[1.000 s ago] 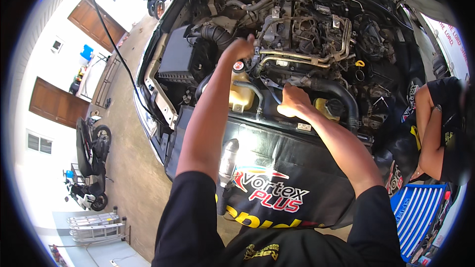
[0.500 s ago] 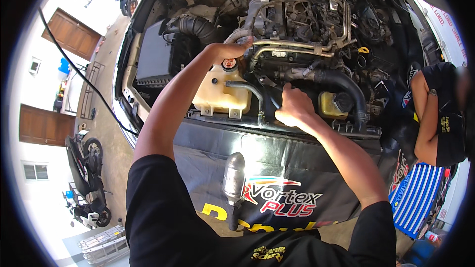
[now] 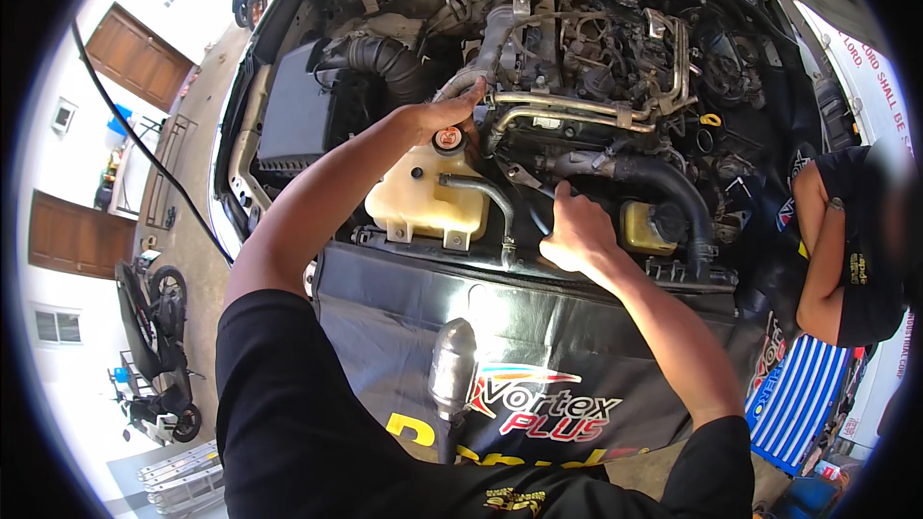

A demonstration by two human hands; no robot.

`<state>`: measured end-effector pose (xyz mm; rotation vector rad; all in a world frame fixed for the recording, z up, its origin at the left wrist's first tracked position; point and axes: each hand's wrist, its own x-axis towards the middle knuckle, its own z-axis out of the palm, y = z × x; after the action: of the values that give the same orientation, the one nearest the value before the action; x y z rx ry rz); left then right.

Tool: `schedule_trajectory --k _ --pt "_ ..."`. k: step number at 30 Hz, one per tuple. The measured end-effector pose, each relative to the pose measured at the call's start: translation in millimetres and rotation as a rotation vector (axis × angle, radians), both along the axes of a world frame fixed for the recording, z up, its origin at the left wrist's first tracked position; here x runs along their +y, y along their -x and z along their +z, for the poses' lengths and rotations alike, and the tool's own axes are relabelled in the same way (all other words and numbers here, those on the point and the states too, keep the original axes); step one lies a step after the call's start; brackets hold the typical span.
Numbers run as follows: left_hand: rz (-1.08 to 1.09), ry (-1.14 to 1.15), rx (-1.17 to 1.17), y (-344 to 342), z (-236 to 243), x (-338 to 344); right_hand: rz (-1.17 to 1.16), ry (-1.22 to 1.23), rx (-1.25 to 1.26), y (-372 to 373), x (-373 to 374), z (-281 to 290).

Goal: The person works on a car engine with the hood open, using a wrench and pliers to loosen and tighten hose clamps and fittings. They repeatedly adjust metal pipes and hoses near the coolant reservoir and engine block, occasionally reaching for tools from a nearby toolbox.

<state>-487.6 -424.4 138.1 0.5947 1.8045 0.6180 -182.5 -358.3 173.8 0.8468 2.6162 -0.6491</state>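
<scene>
My left hand [image 3: 444, 115] reaches into the open engine bay. Its thumb is just above the round cap [image 3: 450, 140] of the cream coolant tank [image 3: 415, 200], and its fingers lie against a grey metal pipe [image 3: 567, 113]. I cannot make out whether it grips anything. My right hand [image 3: 575, 233] is curled around a thin black hose [image 3: 540, 216] just right of the tank, below a thick black hose [image 3: 663, 178].
A black printed cover [image 3: 577, 327] drapes over the car's front, with a silver cylinder [image 3: 452, 365] lying on it. Another person's arm [image 3: 817, 240] leans in at the right. The black air box [image 3: 298, 111] sits left of the tank. Motorcycles [image 3: 154, 327] stand on the left.
The view has come closer to the engine. My right hand has slid down from the thick hose to the thin one. My left hand stays by the tank cap.
</scene>
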Motion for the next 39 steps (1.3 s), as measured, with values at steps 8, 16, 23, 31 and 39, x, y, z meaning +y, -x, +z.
schedule_trajectory --k 8,16,23,31,39 --pt "0.128 -0.102 -0.093 -12 6 -9 -0.088 0.115 -0.083 8 -14 9" --pt "0.161 -0.236 -0.034 -20 6 -16 -0.12 0.122 -0.153 14 -19 17" --pt "0.195 -0.299 -0.015 -22 8 -25 -0.184 0.272 -0.095 15 -13 8" --pt "0.168 -0.303 0.12 -22 6 -30 -0.232 0.37 -0.005 12 -5 7" --pt "0.146 -0.411 0.168 -9 -10 -34 -0.254 0.381 0.084 5 4 -4"
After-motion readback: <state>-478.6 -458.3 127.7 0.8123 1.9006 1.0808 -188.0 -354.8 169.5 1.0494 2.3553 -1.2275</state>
